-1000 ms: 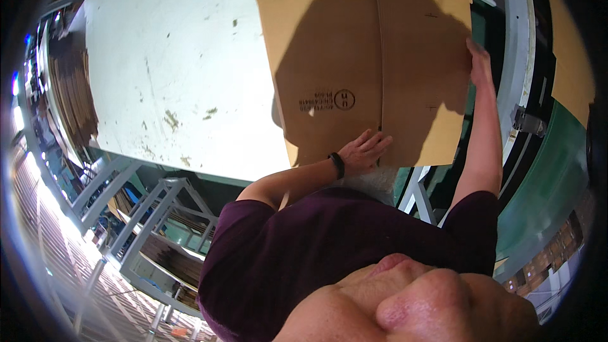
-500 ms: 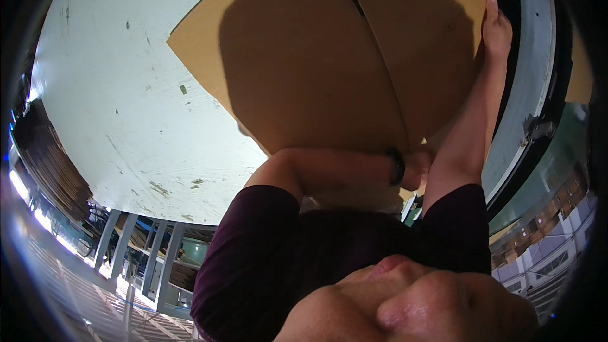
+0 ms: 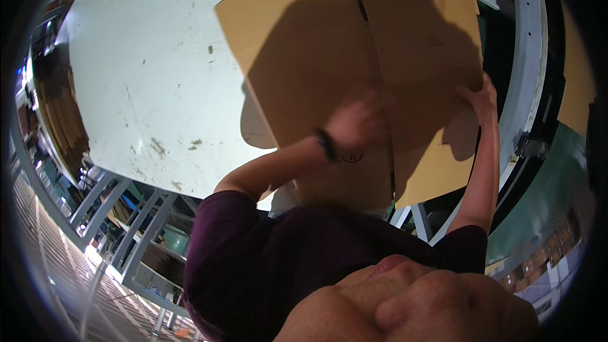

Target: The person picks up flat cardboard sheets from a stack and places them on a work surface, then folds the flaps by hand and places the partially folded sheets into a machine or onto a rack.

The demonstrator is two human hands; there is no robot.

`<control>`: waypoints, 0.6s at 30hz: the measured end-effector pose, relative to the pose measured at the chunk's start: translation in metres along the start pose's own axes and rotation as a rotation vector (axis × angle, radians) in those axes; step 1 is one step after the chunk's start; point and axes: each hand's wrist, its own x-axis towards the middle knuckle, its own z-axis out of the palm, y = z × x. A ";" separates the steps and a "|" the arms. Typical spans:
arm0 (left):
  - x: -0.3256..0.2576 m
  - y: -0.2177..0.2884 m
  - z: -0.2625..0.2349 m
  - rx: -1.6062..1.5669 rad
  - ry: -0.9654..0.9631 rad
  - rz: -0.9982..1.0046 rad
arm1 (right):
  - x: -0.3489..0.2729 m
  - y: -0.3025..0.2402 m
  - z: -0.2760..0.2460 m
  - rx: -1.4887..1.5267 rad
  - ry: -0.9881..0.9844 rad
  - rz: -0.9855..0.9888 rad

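Observation:
A large brown flattened cardboard box [image 3: 316, 57] lies in front of me, with a dark slit and crease running down its middle. My left hand [image 3: 361, 117], with a black band on the wrist, is over the box beside that crease. Motion smears its fingers, so their shape does not show. At the box's right edge is my right hand [image 3: 482, 98], its thumb spread over the top face and its other fingers round the edge, partly hidden. Shadows fall across much of the cardboard.
Under the box and to its left is a pale, scuffed table [image 3: 152, 88]. A grey metal rail [image 3: 529, 57] curves along the right. Stacked brown sheets [image 3: 60, 98] stand at the far left, above grey metal bars [image 3: 145, 215] at the lower left.
My left hand has moved from the near right part of the box up over its middle. My right hand is now nearer along the right edge. The box's left corner appears farther right.

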 end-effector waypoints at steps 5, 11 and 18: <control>-0.083 -0.138 -0.107 0.168 1.019 -0.721 | -0.016 0.002 0.016 0.191 -0.035 -0.054; -0.057 -0.180 -0.216 -1.082 0.848 -0.885 | -0.028 0.022 0.053 0.019 -0.092 -0.065; -0.040 -0.229 -0.222 -0.266 0.884 -1.277 | -0.049 0.014 0.072 0.278 -0.048 -0.093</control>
